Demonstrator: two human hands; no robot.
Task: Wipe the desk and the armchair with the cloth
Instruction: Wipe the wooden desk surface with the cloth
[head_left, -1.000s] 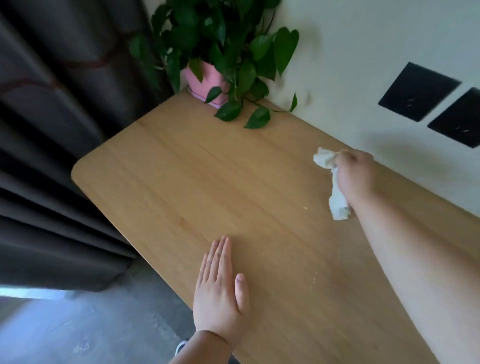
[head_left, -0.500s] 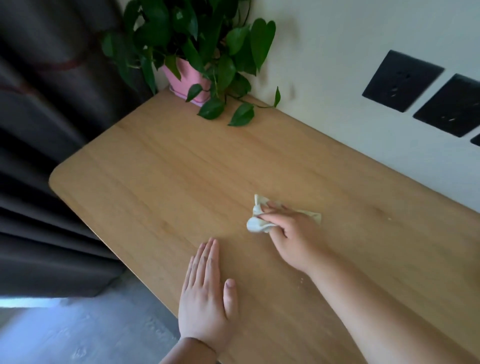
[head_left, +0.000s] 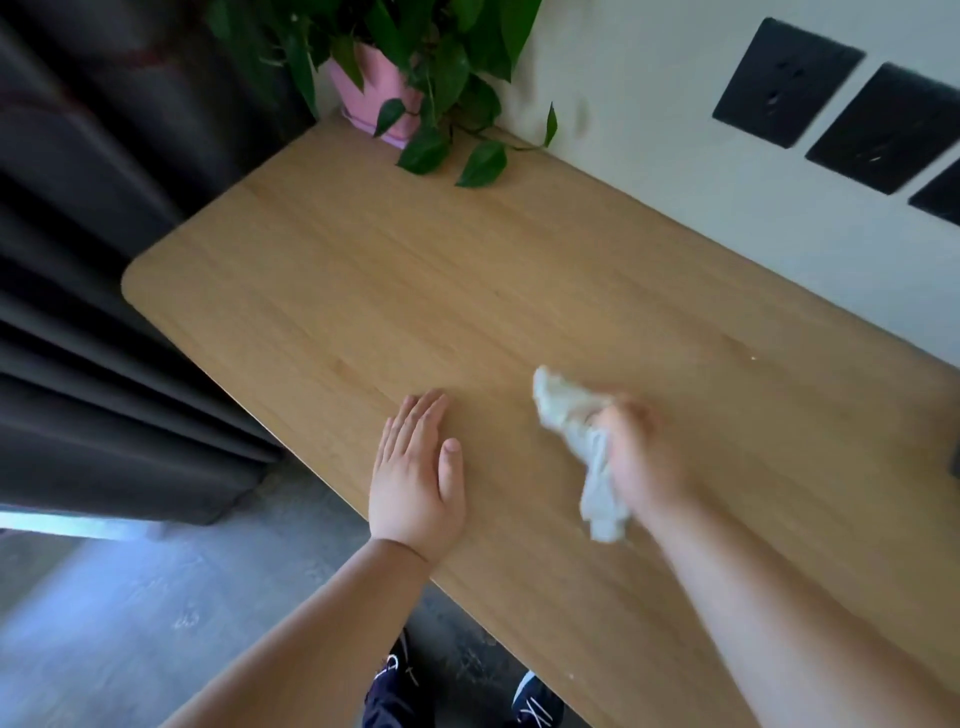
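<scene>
Desk: light wooden desk (head_left: 467, 291) with a rounded corner at 9 o'clock; its long far edge runs along the wall from 12 o'clock toward 3 o'clock
Left hand: left hand (head_left: 415, 478) lies flat on the desk just below centre, palm down, fingers together and stretched out toward 12 o'clock, thumb out to the side, holding nothing; the wrist crosses the desk's near edge
Right hand: right hand (head_left: 641, 457) is at about 4 o'clock from centre, blurred, fingers curled tight around the cloth; the forearm runs off toward 5 o'clock
Cloth: white crumpled cloth (head_left: 576, 426) is bunched in the right hand, just beside the left hand's thumb side but apart from it; one end sticks out past the knuckles toward 11 o'clock, the other hangs below the palm toward 6 o'clock; I cannot tell whether it touches the wood
Crumbs: a pale speck (head_left: 754, 357) lies on the desk at 3 o'clock, well apart from both hands
Plant: leafy green pothos (head_left: 441, 67) in a pink pot (head_left: 374, 88) stands on the desk's far corner at 12 o'clock, its vines trailing onto the wood
Wall: pale wall with black socket plates (head_left: 784, 83) at 1 to 2 o'clock
Curtain: dark grey pleated curtain (head_left: 93, 260) fills the 9 to 11 o'clock side
Floor: grey floor (head_left: 130, 623) at 7 o'clock, dark trainers (head_left: 395, 686) at 6 o'clock under the desk edge
</scene>
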